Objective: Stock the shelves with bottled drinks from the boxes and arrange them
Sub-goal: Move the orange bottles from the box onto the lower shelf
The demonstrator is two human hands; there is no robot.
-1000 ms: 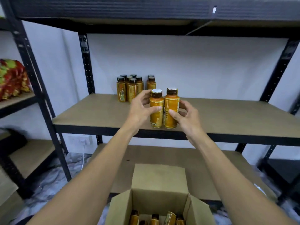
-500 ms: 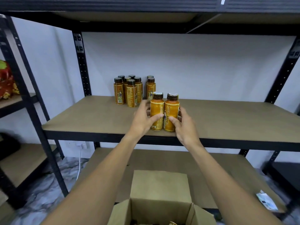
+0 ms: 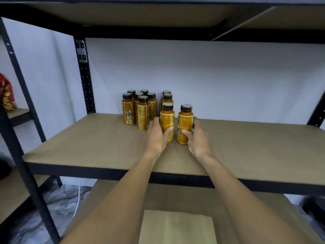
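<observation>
My left hand (image 3: pixel 156 136) is curled around the first bottle (image 3: pixel 167 120), thumb across its front. My right hand (image 3: pixel 197 140) is curled around the second bottle (image 3: pixel 185 124), just to the right of the first. Both orange bottles stand upright on the shelf board (image 3: pixel 88 143) with a narrow gap between them. Straight behind my left grip, two more bottles (image 3: pixel 167 98) line up toward the wall. Beyond my left hand and to its left stands a tight cluster of six bottles (image 3: pixel 139 110). Under my forearms, close to me, a cardboard box flap (image 3: pixel 177 226) shows.
</observation>
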